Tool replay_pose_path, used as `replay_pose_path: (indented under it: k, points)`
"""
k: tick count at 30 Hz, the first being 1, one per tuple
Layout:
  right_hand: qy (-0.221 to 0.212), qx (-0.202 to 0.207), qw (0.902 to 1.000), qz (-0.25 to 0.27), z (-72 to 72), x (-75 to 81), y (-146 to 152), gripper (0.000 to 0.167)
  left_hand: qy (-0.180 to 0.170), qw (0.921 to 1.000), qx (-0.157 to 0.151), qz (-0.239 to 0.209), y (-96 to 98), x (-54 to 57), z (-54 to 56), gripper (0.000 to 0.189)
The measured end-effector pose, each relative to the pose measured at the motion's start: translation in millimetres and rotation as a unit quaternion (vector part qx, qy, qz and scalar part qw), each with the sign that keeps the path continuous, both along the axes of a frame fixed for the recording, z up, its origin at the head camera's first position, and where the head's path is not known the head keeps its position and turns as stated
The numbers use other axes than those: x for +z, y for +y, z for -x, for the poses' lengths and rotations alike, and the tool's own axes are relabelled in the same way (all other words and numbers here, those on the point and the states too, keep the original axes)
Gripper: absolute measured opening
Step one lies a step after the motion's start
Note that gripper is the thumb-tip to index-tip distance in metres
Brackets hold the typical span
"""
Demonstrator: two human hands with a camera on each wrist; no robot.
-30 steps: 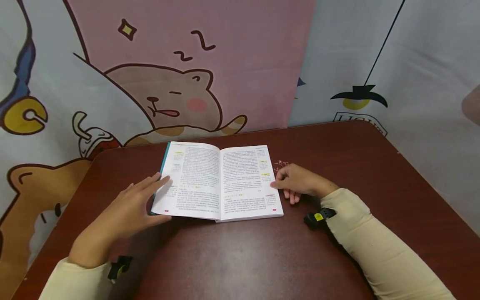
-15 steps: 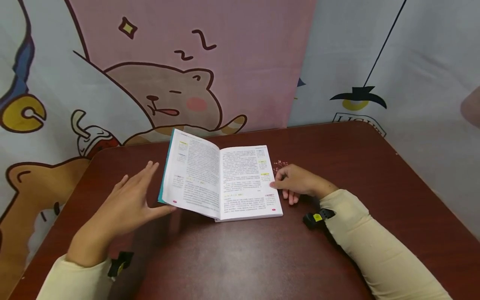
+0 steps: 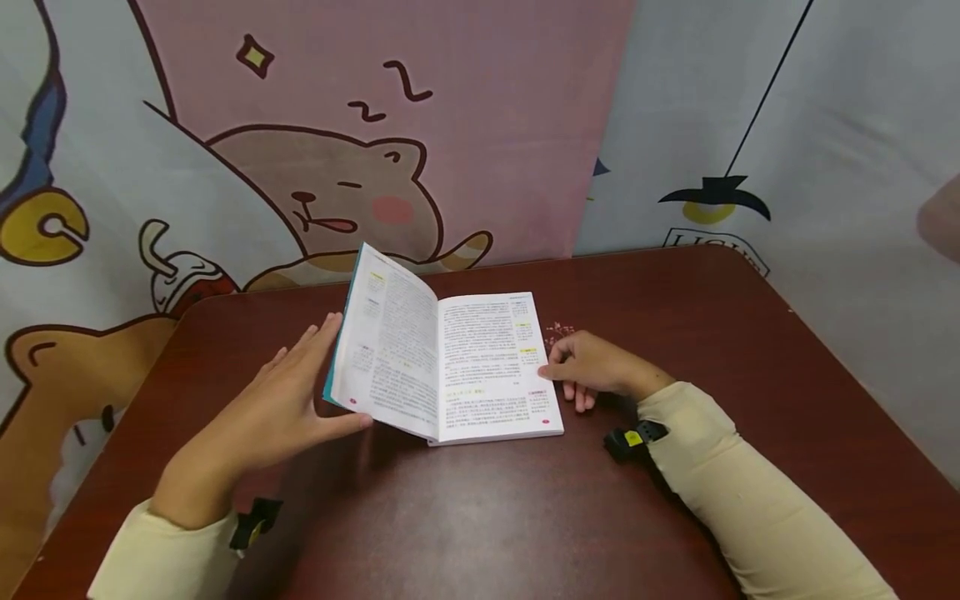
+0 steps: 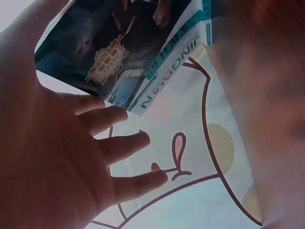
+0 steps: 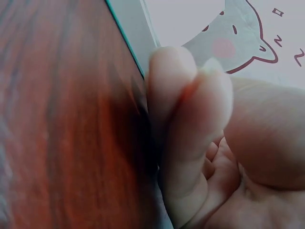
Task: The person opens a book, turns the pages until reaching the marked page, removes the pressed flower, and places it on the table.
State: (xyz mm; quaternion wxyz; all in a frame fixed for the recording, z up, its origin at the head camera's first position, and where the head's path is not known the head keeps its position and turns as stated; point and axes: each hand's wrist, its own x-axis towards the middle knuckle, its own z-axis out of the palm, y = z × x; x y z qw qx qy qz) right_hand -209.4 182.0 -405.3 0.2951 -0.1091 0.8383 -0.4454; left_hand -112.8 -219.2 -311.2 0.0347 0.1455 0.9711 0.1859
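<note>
An open book [image 3: 480, 367] with printed pages lies on the dark red table. Its left half [image 3: 390, 342] stands tilted up from the spine, while the right half lies flat. My left hand [image 3: 262, 417] is at the raised side, fingers straight and spread against the outer edge, thumb by the lower corner. In the left wrist view, the dark picture cover [image 4: 114, 52] with teal lettering shows above the fingers of that hand [image 4: 62, 157]. My right hand [image 3: 592, 367] pinches the right edge of the book, thumb over the page margin; the right wrist view shows its curled fingers [image 5: 186, 114] close up.
The brown-red table [image 3: 480, 525] spreads around the book. A cloth backdrop [image 3: 517, 125] with cartoon animals hangs behind its far edge. Small pink specks [image 3: 558, 331] mark the tabletop near the right hand. A black strap device [image 3: 633, 437] is on the right wrist, another [image 3: 257, 525] on the left.
The left half of the book has risen from flat to tilted, its top corner moving up and right. My left hand has followed it slightly rightward. The right hand stays put.
</note>
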Motion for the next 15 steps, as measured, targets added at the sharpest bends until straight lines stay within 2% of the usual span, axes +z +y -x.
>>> replay_pose_path:
  k: [7,15]
  points:
    - [0.003,-0.008,1.0000,-0.001,-5.8,4.3,2.5,0.025,0.015,0.9997,0.002,-0.021,18.9,-2.6,0.4,0.125]
    - [0.016,-0.009,0.9998,0.002,-8.3,8.1,13.1,0.025,0.084,0.9965,-0.001,-0.001,46.9,-2.9,4.4,0.116]
